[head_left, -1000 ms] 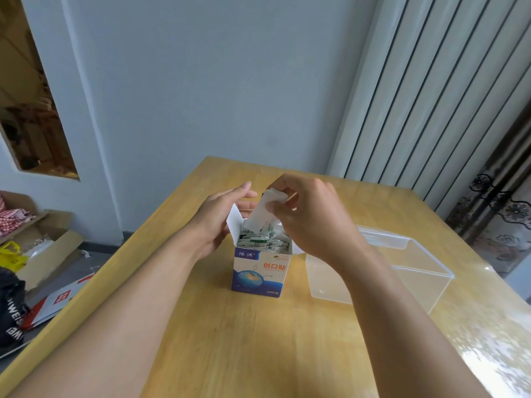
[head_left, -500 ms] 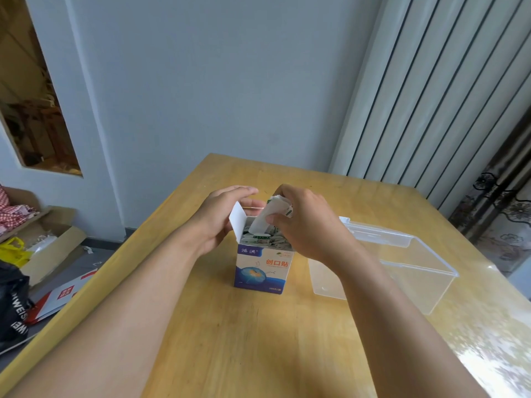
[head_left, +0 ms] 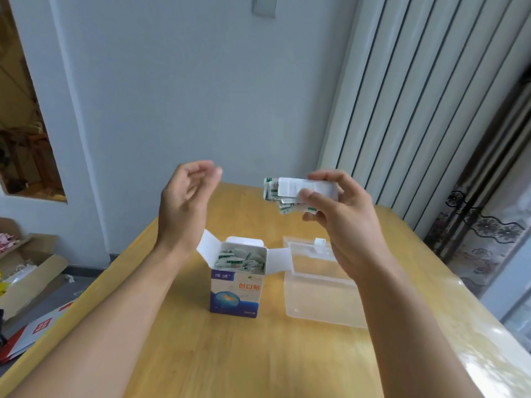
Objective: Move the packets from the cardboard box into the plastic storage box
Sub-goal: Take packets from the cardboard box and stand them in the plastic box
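Inside, the cardboard box holds packets; plastic storage box beside it.

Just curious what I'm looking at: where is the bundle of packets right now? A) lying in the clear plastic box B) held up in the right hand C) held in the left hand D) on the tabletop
B: the right hand grips the packets in the air, above the table.

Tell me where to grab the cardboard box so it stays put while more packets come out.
Grip the cardboard box low around its side walls, coming from its left with the free left hand. It stands upright, flaps open; the top must stay clear above the packets.
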The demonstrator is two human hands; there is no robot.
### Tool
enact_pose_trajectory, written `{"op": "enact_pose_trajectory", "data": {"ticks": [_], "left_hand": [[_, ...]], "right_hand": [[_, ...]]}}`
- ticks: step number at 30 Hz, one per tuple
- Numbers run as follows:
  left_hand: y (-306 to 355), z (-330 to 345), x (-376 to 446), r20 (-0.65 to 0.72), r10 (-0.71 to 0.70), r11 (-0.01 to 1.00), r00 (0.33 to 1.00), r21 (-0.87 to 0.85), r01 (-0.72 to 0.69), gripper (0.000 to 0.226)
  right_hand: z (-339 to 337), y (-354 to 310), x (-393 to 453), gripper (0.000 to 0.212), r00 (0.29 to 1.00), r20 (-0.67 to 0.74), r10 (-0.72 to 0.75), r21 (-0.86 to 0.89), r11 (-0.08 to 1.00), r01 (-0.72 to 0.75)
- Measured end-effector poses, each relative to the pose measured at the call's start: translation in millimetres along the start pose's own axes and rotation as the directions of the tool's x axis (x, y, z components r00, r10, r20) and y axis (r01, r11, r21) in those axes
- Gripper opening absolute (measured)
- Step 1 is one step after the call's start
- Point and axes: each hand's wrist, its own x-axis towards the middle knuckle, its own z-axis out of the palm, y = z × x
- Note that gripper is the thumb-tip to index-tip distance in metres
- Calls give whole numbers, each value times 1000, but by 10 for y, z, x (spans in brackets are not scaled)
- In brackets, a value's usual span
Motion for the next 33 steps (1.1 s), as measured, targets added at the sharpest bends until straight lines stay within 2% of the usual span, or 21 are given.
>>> {"op": "enact_pose_trajectory", "data": {"ticks": [2, 4, 5, 7, 9, 10, 12, 14, 16, 19, 21, 27, 31, 33], "left_hand": [[166, 187, -173, 219, 16, 999, 976, -37, -9, 65], [268, 490, -368, 410, -90, 994, 907, -16, 106, 89], [303, 654, -455, 451, -149, 983, 880, -29, 182, 94], [334, 967, -573, 436, -225, 949, 871, -104, 297, 85], [341, 1204, -623, 350, -294, 903, 889, -204, 379, 56], [351, 1286, -628, 296, -365, 854, 883, -270, 444, 48], [323, 1415, -606, 225, -500, 735, 836, -400, 547, 50], [329, 1469, -601, 217, -544, 688, 810, -437, 579, 51], [320, 1506, -611, 251, -561, 663, 789, -434, 610, 55], [274, 1566, -625, 364, -582, 572, 727, -452, 685, 60], [243, 1600, -638, 381, -597, 558, 706, -435, 707, 57], [97, 1611, -608, 378, -665, 454, 644, -480, 750, 50], [54, 1610, -580, 404, -705, 332, 583, -538, 775, 49], [40, 1610, -569, 433, -730, 271, 529, -527, 805, 53]], "right_hand": [[-79, -51, -31, 22, 985, 65, 162, 328, 929, -174], [-161, -59, -97, 25, 962, 162, 221, 432, 860, -270], [-177, -51, -138, 25, 953, 204, 226, 422, 858, -294], [-222, -19, -198, 22, 950, 232, 209, 339, 898, -281], [-294, 3, -203, 18, 962, 193, 192, 214, 949, -232], [-349, 12, -188, 18, 967, 173, 185, 123, 970, -208], [-486, 29, -142, 19, 967, 177, 181, -66, 983, -172], [-565, 56, -109, 21, 967, 168, 191, -167, 972, -163], [-583, 87, -84, 25, 976, 118, 183, -196, 968, -158], [-571, 166, -18, 29, 985, 30, 172, -180, 970, -164], [-585, 209, 11, 30, 983, -8, 186, -186, 965, -184], [-684, 287, 71, 22, 980, -54, 190, -535, 824, -189], [-704, 326, 91, 26, 977, -204, 62, -806, 556, -203], [-689, 274, 76, 17, 966, -254, -52, -801, 572, -180]]}}
